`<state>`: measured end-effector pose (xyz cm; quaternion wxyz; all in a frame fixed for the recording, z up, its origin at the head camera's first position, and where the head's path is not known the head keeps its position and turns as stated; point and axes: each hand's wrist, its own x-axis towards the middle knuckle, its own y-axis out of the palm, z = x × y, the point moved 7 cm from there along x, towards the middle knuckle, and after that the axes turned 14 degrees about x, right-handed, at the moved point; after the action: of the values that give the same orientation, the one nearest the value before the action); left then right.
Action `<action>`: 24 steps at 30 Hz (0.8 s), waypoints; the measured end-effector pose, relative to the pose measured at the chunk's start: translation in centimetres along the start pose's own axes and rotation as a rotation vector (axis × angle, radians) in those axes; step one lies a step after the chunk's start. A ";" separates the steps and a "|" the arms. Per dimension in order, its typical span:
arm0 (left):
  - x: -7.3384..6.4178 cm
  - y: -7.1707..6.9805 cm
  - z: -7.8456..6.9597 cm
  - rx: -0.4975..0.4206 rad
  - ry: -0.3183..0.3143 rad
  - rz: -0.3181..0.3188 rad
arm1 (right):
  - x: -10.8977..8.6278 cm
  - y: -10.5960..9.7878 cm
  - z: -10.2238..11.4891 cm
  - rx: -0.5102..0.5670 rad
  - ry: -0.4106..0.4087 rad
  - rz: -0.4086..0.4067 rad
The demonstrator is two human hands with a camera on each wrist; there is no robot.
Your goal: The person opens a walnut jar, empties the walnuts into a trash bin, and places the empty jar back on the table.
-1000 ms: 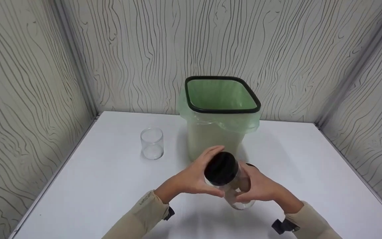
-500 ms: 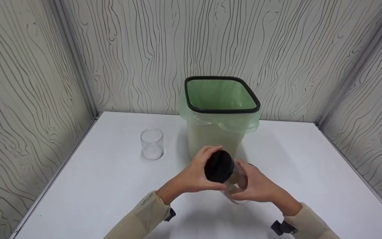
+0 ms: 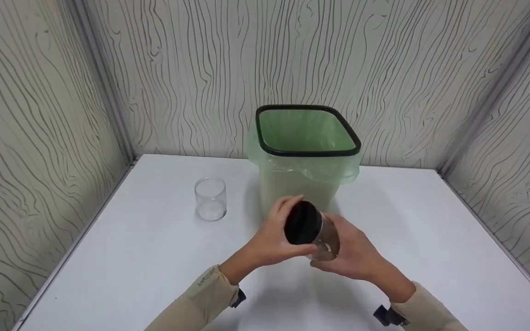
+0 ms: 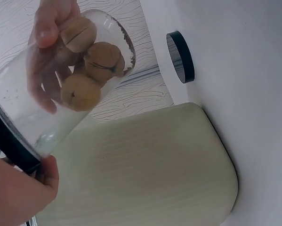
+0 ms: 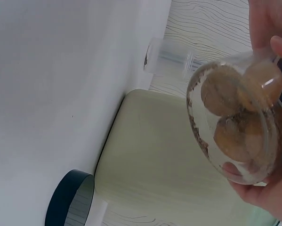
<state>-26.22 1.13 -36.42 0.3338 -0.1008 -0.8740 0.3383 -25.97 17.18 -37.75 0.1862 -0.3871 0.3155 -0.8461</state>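
Observation:
A clear jar (image 3: 328, 241) with a black lid (image 3: 302, 223) is held tilted in front of the bin, above the table. My left hand (image 3: 269, 239) grips the lid, thumb below and fingers over the top. My right hand (image 3: 356, 253) holds the jar's body from the right, its fingers curled round the side. Several walnuts (image 4: 82, 92) lie inside toward the jar's base in the left wrist view. Dark specks line the base's edge (image 5: 197, 127) in the right wrist view.
Behind the hands stands a pale bin (image 3: 292, 188) with a green liner and black rim. A clear glass (image 3: 211, 200) sits to its left on the white table (image 3: 154, 257). A round black lid-like piece (image 4: 181, 56) rests on the table right of the bin.
Both hands have lifted the jar slightly and tipped it further, so its lid faces more to the left. The right hand has shifted a little left. The glass and bin stay put.

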 end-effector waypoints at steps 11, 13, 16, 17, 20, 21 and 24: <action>-0.3 0.3 -0.1 0.052 -0.006 0.144 | -0.2 0.6 -0.5 0.195 -0.004 0.125; -0.4 0.3 -0.2 0.048 0.010 0.196 | -0.2 0.6 -0.8 0.244 0.022 0.174; -0.5 0.3 -0.2 0.039 0.057 0.258 | -0.4 0.8 -1.3 0.308 0.085 0.247; -0.5 0.3 -0.3 0.038 0.078 0.272 | -0.5 0.9 -1.6 0.324 0.112 0.266; -0.6 0.3 -0.5 0.051 0.148 0.290 | -0.8 1.0 -2.0 0.359 0.148 0.310; -0.6 0.3 -0.6 0.056 0.168 0.292 | -0.8 1.0 -2.0 0.371 0.153 0.320; -0.6 0.2 -0.8 0.078 0.213 0.283 | -0.9 1.0 -2.0 0.376 0.149 0.335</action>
<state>-25.27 1.47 -36.46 0.3773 -0.2452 -0.7969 0.4030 -26.89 17.70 -39.92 0.3685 -0.2246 0.2252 -0.8735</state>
